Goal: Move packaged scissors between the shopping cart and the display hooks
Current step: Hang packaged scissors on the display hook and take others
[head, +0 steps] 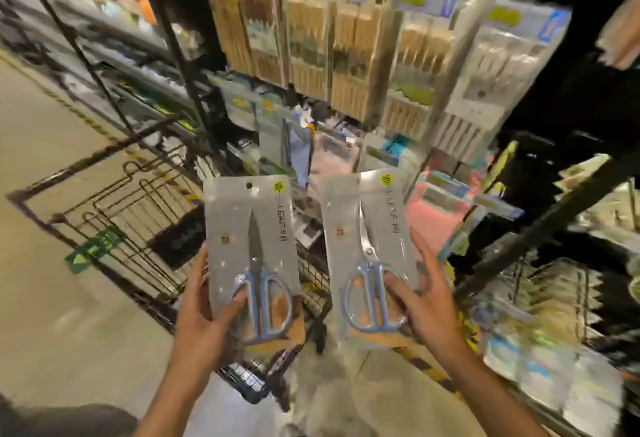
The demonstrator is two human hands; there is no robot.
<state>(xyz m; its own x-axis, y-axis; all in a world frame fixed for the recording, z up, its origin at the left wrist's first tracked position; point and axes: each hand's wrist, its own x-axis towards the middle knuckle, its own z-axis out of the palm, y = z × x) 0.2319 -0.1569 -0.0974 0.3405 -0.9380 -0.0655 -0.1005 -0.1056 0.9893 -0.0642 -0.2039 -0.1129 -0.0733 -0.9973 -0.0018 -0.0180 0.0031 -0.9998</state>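
I hold two packs of scissors upright in front of me, above the shopping cart (114, 225). My left hand (204, 312) grips the left scissors pack (251, 246) at its lower edge, thumb on the blue handles. My right hand (422, 301) grips the right scissors pack (367, 246) by its lower right side, thumb across its handle. Both packs are clear plastic with grey cards and a hang hole at the top. The display hooks themselves are hidden behind hanging goods.
Hanging packs of wooden utensils (311, 31) fill the black rack ahead. More packaged goods (450, 194) hang lower and on the right shelf (554, 315). The aisle floor (52, 298) opens to the left.
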